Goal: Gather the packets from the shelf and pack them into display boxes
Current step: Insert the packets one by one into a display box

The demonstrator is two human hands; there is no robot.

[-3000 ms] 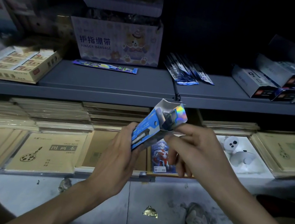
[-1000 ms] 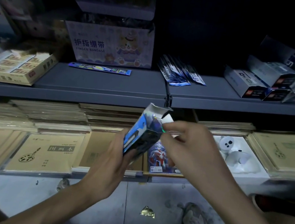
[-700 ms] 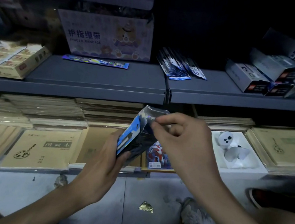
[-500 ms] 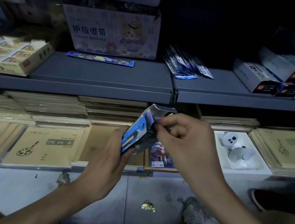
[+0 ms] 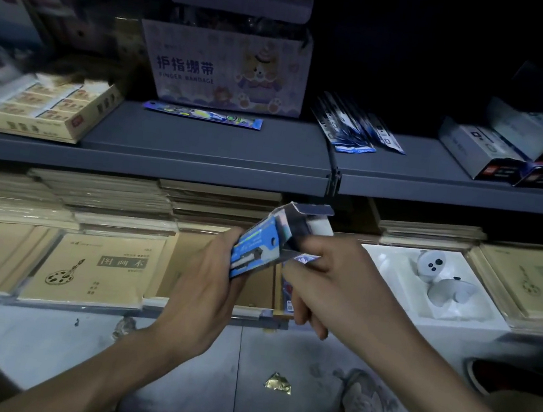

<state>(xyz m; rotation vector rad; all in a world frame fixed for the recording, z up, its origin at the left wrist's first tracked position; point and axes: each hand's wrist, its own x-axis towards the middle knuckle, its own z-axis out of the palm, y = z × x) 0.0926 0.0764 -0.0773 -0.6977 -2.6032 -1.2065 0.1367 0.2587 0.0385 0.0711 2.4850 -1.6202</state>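
A small blue display box [image 5: 260, 245] is tilted in front of the lower shelf, its top flap open. My left hand [image 5: 205, 286] grips its lower end from below. My right hand [image 5: 329, 281] curls its fingers at the box's open end, the fingertips on the box's right side. A fan of dark blue packets [image 5: 355, 127] lies on the upper grey shelf [image 5: 201, 149]. One long blue packet [image 5: 202, 116] lies flat in front of the finger bandage carton [image 5: 225, 70]. Several grey display boxes [image 5: 516, 150] sit at the shelf's right.
A yellow box of erasers [image 5: 42, 109] sits at the upper left. Stacks of tan sketchbooks [image 5: 95, 263] fill the lower shelf, and a white toy in a tray [image 5: 435, 280] lies to the right. Crumpled gold foil [image 5: 277, 383] lies on the floor.
The box has tilted lower and my right hand has moved from the top flap down to the box's right side. The view has shifted slightly.
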